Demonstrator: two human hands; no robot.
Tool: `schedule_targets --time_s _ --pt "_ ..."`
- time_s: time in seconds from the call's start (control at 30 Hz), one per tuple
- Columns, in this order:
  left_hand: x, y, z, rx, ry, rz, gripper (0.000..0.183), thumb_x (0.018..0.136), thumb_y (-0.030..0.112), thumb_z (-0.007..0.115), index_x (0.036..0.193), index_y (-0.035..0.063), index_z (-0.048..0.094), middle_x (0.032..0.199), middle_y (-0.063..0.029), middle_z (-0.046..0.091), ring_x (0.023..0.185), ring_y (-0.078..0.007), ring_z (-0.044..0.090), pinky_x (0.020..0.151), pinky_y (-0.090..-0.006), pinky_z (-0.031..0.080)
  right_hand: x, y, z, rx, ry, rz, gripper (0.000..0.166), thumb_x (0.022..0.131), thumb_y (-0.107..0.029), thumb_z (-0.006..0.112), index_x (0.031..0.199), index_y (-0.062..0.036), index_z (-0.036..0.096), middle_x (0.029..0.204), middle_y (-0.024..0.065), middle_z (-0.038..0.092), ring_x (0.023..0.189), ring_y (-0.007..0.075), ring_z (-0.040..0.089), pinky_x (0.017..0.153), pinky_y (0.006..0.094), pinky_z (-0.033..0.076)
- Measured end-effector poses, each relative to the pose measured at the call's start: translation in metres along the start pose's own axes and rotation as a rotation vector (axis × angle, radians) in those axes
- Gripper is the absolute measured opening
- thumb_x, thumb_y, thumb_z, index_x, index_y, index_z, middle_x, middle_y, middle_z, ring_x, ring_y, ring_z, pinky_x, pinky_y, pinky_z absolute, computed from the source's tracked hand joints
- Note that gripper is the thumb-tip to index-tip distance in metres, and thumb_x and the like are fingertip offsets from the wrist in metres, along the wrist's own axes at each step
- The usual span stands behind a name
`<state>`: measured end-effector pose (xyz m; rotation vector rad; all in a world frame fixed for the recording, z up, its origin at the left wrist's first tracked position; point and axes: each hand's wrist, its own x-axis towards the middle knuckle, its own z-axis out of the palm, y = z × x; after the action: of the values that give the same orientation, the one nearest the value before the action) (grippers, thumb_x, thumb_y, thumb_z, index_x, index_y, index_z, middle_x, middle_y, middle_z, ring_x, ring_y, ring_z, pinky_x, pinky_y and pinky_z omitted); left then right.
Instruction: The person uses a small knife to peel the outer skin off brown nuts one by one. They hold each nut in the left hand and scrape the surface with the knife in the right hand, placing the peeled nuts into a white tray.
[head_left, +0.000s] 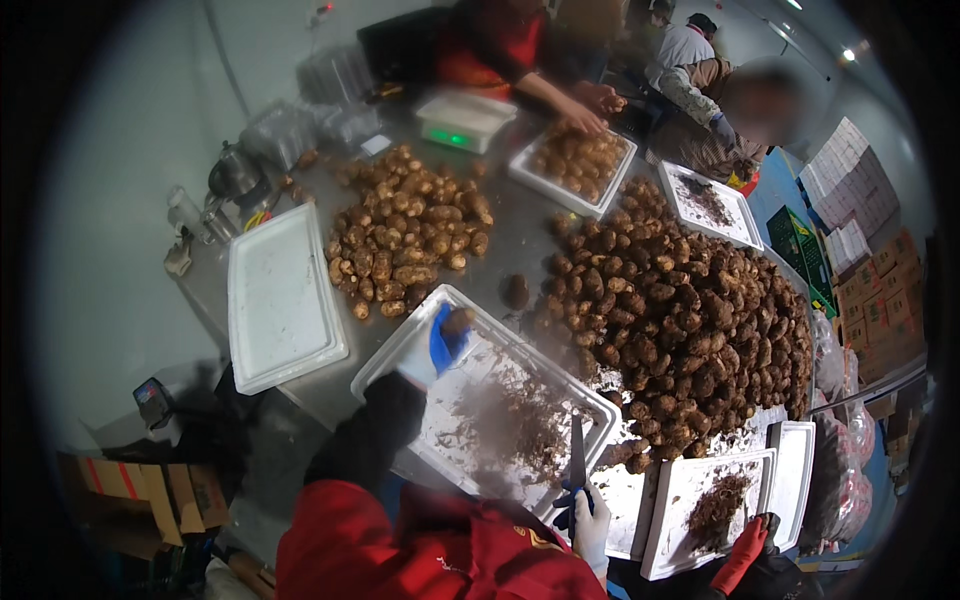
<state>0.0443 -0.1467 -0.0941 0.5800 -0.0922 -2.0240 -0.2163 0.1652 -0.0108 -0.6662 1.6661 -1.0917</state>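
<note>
My left hand (444, 346), in a white and blue work glove, grips a brown taro corm (458, 321) over the left side of a white foam tray (480, 360); hand and corm are slightly blurred. Dark peelings and root hairs (517, 420) litter the tray's floor. At the tray's near right rim, my right hand (591, 523), gloved in white and blue, holds a knife (577, 454) with its blade upright. A heap of dark, unpeeled taro corms (675, 315) lies beyond the tray to the right. Cleaner, paler corms (409, 225) form a smaller heap at the far left.
An upturned-looking white foam lid (281, 300) lies left. Farther back are a scale (465, 120) with green digits and a corm-filled tray (536, 169) under another person's hands (581, 112). A red-gloved hand (742, 551) works over a tray (667, 517) at right. Cardboard boxes (135, 484) stand lower left.
</note>
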Motion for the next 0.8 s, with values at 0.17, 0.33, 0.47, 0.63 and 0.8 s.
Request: schedule_targets --time_s 0.17,0.33,0.47,0.63,0.8 --pt "0.084 0.096 0.041 -0.148 -0.038 0.242 0.033 0.096 0.038 0.058 0.111 0.0086 0.063 0.102 -0.0126 0.069 0.096 -0.0258 0.066 0.09 -0.0386 0.054 0.003 0.002 0.001 -0.058 0.032 -0.004 0.02 0.097 -0.014 0.052 0.101 0.0034 0.062 0.077 0.0068 0.068 0.061 0.009 0.058 0.056 0.025 0.045" --pt "0.11 0.116 0.03 0.073 -0.095 0.196 0.043 0.094 0.045 0.059 0.121 0.0114 0.054 0.108 -0.0132 0.064 0.097 -0.0297 0.064 0.087 -0.0401 0.055 0.005 0.008 0.001 -0.029 0.038 0.013 0.022 0.097 -0.014 0.052 0.102 0.0044 0.062 0.077 0.0071 0.068 0.062 0.0093 0.057 0.057 0.0253 0.045" --pt "0.073 0.043 0.03 0.161 -0.102 0.056 0.042 0.098 0.042 0.054 0.119 0.0057 0.055 0.111 -0.0164 0.065 0.097 -0.03 0.065 0.084 -0.0395 0.056 0.006 0.001 0.004 -0.023 0.033 0.039 0.022 0.097 -0.014 0.053 0.105 0.0049 0.062 0.079 0.0073 0.068 0.063 0.0094 0.058 0.057 0.0244 0.045" --pt "0.005 -0.014 0.033 0.165 -0.189 -0.039 0.043 0.103 0.036 0.042 0.123 -0.0003 0.055 0.117 -0.021 0.063 0.102 -0.0307 0.065 0.088 -0.039 0.056 0.008 0.008 0.006 -0.01 -0.002 0.087 0.023 0.097 -0.014 0.053 0.11 0.004 0.062 0.081 0.0063 0.068 0.062 0.009 0.058 0.058 0.0235 0.046" --pt "-0.025 -0.049 0.014 0.228 -0.297 -0.071 0.044 0.104 0.033 0.04 0.127 -0.0018 0.053 0.118 -0.0186 0.062 0.1 -0.0247 0.064 0.084 -0.0347 0.055 0.009 -0.006 0.012 0.007 -0.071 0.099 0.025 0.098 -0.014 0.053 0.114 0.0035 0.061 0.083 0.0064 0.068 0.065 0.0091 0.059 0.06 0.0233 0.047"
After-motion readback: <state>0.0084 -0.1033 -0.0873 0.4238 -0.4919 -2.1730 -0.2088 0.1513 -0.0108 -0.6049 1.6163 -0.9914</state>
